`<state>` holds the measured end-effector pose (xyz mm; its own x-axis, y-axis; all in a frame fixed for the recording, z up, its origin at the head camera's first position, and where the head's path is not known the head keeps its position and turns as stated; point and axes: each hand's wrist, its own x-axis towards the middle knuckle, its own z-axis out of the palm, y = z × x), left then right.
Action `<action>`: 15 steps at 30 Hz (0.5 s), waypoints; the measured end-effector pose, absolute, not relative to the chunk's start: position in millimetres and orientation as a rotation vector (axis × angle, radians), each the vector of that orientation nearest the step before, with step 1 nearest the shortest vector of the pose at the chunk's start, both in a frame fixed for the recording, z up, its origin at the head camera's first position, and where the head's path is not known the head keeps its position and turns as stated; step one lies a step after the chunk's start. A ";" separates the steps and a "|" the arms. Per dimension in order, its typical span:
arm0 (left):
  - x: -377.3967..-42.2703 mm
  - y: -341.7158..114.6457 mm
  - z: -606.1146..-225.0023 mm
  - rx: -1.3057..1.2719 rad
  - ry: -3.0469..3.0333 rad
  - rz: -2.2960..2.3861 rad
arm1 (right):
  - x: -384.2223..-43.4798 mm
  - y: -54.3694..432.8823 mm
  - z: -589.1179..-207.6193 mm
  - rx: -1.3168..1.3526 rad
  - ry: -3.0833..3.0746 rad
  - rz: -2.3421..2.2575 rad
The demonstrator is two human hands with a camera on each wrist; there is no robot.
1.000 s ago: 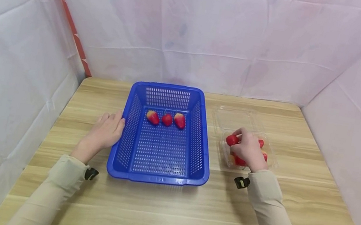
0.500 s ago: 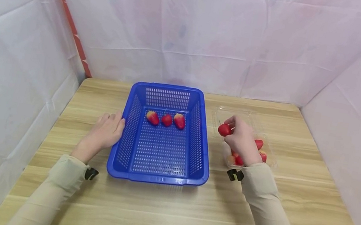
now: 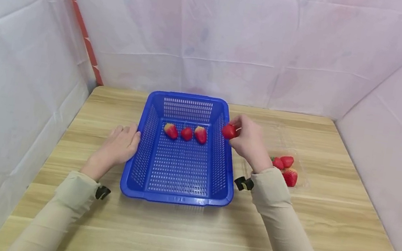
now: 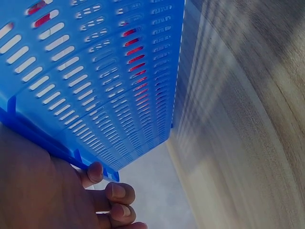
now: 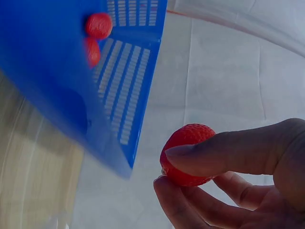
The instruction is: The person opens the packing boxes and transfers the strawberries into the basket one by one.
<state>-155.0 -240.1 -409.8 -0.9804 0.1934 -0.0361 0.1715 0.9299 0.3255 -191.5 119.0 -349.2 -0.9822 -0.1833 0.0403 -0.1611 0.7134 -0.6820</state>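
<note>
A blue plastic basket (image 3: pixel 173 200) stands on the table, with two pale-topped red strawberries (image 3: pixel 170 131) and a rounder red one (image 3: pixel 186 133) between them in a row. My left hand (image 3: pixel 116 145) holds the basket's left rim, its fingertips curled beside the rim in the left wrist view. Thumb and fingers of my right hand (image 3: pixel 249 142) pinch another red strawberry (image 5: pixel 186 143), which overlaps the basket's right rim in the head view. To the right, partly behind the right hand, lies a clear plastic clamshell box (image 3: pixel 302 170) with several strawberries (image 3: pixel 289 177) in it.
The clear lid (image 3: pixel 277 131) of the box lies open toward the back of the wooden table (image 3: pixel 175 240). White cloth walls (image 3: pixel 234 38) close off the back and both sides.
My right hand has lifted the strawberry out of the clear box and carried it left to the basket's right rim. My left hand and the basket have stayed in place.
</note>
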 end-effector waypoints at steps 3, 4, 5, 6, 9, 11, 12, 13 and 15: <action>-155.5 -239.0 -409.9 0.290 3.019 0.501 | -195.0 106.9 -348.9 -0.317 2.864 -1.137; -155.3 -238.7 -409.8 0.292 3.016 0.502 | -195.4 102.5 -348.5 -0.322 2.855 -1.137; -155.3 -238.5 -409.8 0.289 3.014 0.501 | -195.7 98.3 -348.1 -0.331 2.851 -1.137; -155.0 -238.3 -409.7 0.290 3.012 0.500 | -196.0 94.0 -347.6 -0.341 2.849 -1.132; -154.8 -238.6 -409.5 0.295 3.009 0.503 | -197.2 81.2 -346.4 -0.378 2.842 -1.133; -155.0 -238.8 -409.7 0.296 3.011 0.506 | -199.1 73.1 -346.4 -0.398 2.840 -1.127; -155.3 -238.9 -409.8 0.296 3.013 0.507 | -200.7 68.6 -347.1 -0.409 2.828 -1.138; -155.6 -239.1 -410.0 0.296 3.016 0.507 | -202.5 63.8 -348.1 -0.416 2.816 -1.147; -156.0 -239.0 -410.3 0.297 3.023 0.507 | -206.1 54.6 -350.6 -0.428 2.798 -1.150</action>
